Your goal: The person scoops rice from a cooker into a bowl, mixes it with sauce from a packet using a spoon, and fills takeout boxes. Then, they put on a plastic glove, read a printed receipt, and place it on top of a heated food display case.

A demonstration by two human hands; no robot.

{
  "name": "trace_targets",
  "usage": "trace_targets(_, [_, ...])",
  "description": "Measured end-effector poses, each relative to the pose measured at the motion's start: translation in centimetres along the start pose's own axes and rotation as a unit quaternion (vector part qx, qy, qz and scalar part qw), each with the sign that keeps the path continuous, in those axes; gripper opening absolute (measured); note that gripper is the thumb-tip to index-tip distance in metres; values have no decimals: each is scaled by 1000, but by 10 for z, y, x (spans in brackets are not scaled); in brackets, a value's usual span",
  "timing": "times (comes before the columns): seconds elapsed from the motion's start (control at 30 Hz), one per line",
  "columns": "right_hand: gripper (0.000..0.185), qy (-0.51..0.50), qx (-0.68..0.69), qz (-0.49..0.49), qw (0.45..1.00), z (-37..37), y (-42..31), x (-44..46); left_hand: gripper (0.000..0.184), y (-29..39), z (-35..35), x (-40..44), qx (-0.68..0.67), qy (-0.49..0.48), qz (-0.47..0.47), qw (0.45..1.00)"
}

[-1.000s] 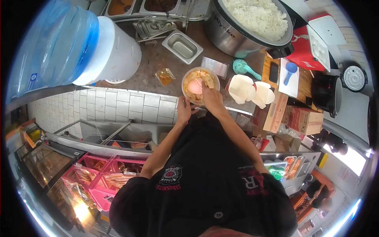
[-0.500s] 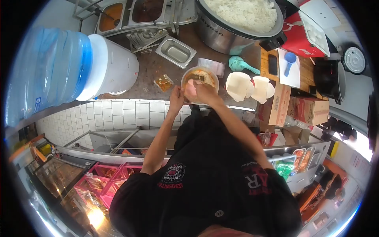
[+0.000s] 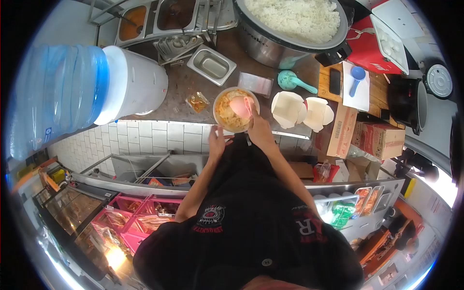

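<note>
Left hand (image 3: pixel 219 142) lowered — bowl (image 3: pixel 217 117) at counter edge (image 3: pixel 179 122).

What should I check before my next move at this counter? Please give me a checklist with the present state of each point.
1. Pink scoop held by the right hand: ok.
2. Left hand steadying the bowl: cannot tell; its fingers are close to the near rim.
3. Bowl well back from the counter edge: not ok, it sits at the front edge.
4. Takeout boxes open: ok.
5. Rice cooker uncovered, with rice inside: ok.
</note>
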State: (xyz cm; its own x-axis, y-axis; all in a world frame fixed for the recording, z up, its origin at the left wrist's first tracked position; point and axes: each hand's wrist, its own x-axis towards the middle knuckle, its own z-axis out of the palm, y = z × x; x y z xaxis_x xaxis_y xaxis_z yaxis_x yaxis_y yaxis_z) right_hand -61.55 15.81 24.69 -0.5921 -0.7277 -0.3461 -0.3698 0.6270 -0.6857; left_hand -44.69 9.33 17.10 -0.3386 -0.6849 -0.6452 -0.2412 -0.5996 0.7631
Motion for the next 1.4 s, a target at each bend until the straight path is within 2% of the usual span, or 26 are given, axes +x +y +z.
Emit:
trace_targets(0.03, [59,40,33,15,999,5,2,1,37,9,-3,8,24,-3,44,999])
trace_targets(0.1, [59,50,46,14,998,22,0,12,35,28,-15,33,79,-11,124,989])
trace_targets(0.13, [60,57,51,12,997,31,-1,24,34,34,-18,47,97,-35,127,986])
trace_targets(0.23, [52,-35,-117,21,992,55,-11,53,28,37,-34,71,118,-104,110,981])
trace_targets(0.27, [41,-71,-144,-36,986,53,-10,54,26,38,-38,80,105,-126,90,982])
trace_targets(0.37, [31,-136,-160,-171,963,39,4,62,24,28,-48,79,74,-168,51,982])
trace_targets(0.4, [24,-102,-200,-221,949,16,-15,52,24,35,-46,85,64,-176,57,981])
trace_targets(0.47, [24,-127,-259,-170,942,-7,-32,35,24,38,-46,82,139,-151,167,964])
trace_targets(0.53, [28,-144,-298,-83,940,-1,-38,32,25,40,-40,73,123,-133,156,971])
trace_targets(0.57, [32,-94,-282,-77,952,14,-29,32,25,42,-37,69,115,-125,151,974])
trace_targets(0.63, [43,4,-255,-69,965,42,-9,29,26,34,-33,63,23,-124,58,990])
trace_targets(0.73, [55,79,-111,-20,990,40,-10,9,36,25,-42,44,11,-180,-29,983])
trace_targets(0.83, [54,167,-9,14,986,35,-34,7,31,40,-52,56,83,-176,-10,981])
trace_targets(0.87, [53,164,-31,33,985,53,-29,16,30,50,-51,62,135,-158,95,974])
trace_targets(0.93, [51,151,-72,73,983,107,-1,36,27,40,-52,102,251,-156,252,922])
trace_targets(0.97, [48,111,-96,38,988,113,13,36,26,36,-53,116,302,-148,331,882])
trace_targets(1.03, [45,33,-144,-40,988,104,41,46,23,38,-52,123,294,-141,325,888])
trace_targets(1.07, [42,-43,-165,-5,985,52,-6,33,22,32,-59,121,299,-146,322,886])
trace_targets(1.1, [41,-52,-191,-2,980,41,-15,27,22,32,-57,126,299,-151,327,884])
trace_targets(1.17, [39,-79,-252,1,964,30,-20,14,21,44,-44,111,212,-145,250,933])
trace_targets(1.2, [40,-43,-274,-41,960,40,-12,10,21,42,-44,94,172,-144,203,953])
trace_targets(1.3, [48,27,-247,13,968,71,-7,7,26,29,-44,62,26,-172,-9,985])
trace_targets(1.33, [51,43,-206,13,977,70,-8,2,30,25,-51,52,22,-212,14,977])
trace_targets(1.4, [56,76,-157,13,984,53,-12,-11,29,32,-61,48,80,-215,-51,972])
